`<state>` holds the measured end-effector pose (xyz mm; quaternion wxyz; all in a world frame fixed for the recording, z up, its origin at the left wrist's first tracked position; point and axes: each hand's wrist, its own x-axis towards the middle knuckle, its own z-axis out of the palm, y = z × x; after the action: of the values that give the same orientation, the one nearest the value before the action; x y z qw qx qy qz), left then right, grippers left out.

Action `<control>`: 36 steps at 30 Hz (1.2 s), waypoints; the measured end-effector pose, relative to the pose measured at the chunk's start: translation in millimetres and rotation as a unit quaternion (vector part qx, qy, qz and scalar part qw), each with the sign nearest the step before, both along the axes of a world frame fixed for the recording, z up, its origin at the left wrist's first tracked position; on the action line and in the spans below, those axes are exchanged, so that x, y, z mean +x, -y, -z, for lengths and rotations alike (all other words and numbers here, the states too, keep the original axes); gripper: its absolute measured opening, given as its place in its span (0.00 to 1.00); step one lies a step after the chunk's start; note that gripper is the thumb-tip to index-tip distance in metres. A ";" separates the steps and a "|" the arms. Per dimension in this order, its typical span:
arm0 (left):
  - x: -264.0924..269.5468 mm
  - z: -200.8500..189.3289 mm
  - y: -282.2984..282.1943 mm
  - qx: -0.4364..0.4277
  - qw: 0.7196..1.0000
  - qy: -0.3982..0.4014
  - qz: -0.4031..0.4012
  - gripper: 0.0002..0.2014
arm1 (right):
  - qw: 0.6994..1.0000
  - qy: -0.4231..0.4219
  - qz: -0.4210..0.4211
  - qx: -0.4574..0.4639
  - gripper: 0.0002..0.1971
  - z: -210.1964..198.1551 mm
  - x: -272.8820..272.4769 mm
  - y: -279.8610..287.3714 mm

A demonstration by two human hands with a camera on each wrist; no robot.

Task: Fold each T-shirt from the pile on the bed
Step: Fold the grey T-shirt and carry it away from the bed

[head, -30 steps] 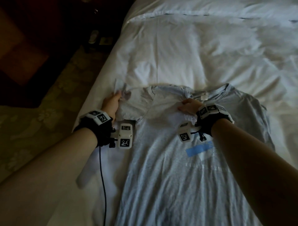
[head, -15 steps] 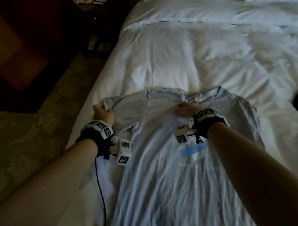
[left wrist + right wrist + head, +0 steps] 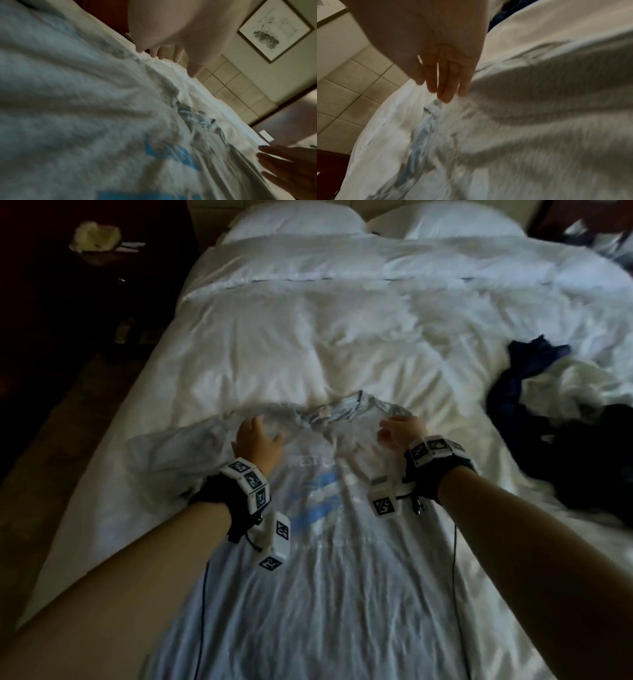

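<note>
Garment: a light grey T-shirt (image 3: 342, 577) lies face up, spread lengthwise on the white bed (image 3: 308, 344), collar toward the pillows (image 3: 294, 219).
Handling: judged light, soft and limp; it wrinkles readily and will slide on the duvet. Best taken at the shoulder seams or sleeve edges, not mid-panel.
Left hand (image 3: 257, 440): palm down near the left shoulder, fingers (image 3: 161, 54) straight and spread, holding nothing.
Right hand (image 3: 399, 430): at the right shoulder beside the collar, fingers (image 3: 447, 81) extended together, tips just at the cloth; no grasp visible.
Pile: dark and white clothes (image 3: 565, 412) lie heaped well apart to the right.
</note>
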<state>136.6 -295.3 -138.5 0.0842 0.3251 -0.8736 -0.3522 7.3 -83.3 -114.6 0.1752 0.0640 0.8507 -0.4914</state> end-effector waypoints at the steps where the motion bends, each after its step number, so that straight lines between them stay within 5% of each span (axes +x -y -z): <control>1: -7.4 1.1 -15.0 -0.009 0.999 0.020 0.025 0.32 | 0.999 -0.028 0.031 0.024 0.09 -0.9 -4.1 -17.3; 5: -35.8 7.0 -67.5 -0.032 0.986 0.104 0.126 0.34 | 0.986 -0.056 0.092 0.125 0.08 2.6 -18.3 -84.7; 11: -51.9 37.9 -113.5 -0.091 0.942 0.219 0.236 0.40 | 0.988 0.121 0.093 0.014 0.17 55.7 -34.4 -120.3; 22: -55.8 71.3 -118.5 -0.110 0.921 0.280 0.246 0.46 | 0.971 0.233 0.020 -0.039 0.11 75.4 -51.6 -115.8; 26: -56.5 72.8 -120.6 -0.111 0.921 0.286 0.240 0.46 | 0.961 0.271 -0.007 -0.058 0.17 71.5 -52.6 -111.9; 34: -55.8 72.1 -121.2 -0.111 0.920 0.287 0.241 0.46 | 0.970 0.217 -0.002 -0.109 0.11 51.6 -57.0 -110.4; 36: -55.3 71.4 -120.6 -0.108 0.918 0.292 0.246 0.47 | 0.978 0.177 0.010 -0.113 0.22 43.2 -64.8 -120.9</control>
<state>81.3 -174.7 -209.8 -0.2292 0.1768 -0.9445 -0.1552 -57.6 37.6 -157.8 0.3245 0.1381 0.7443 -0.5671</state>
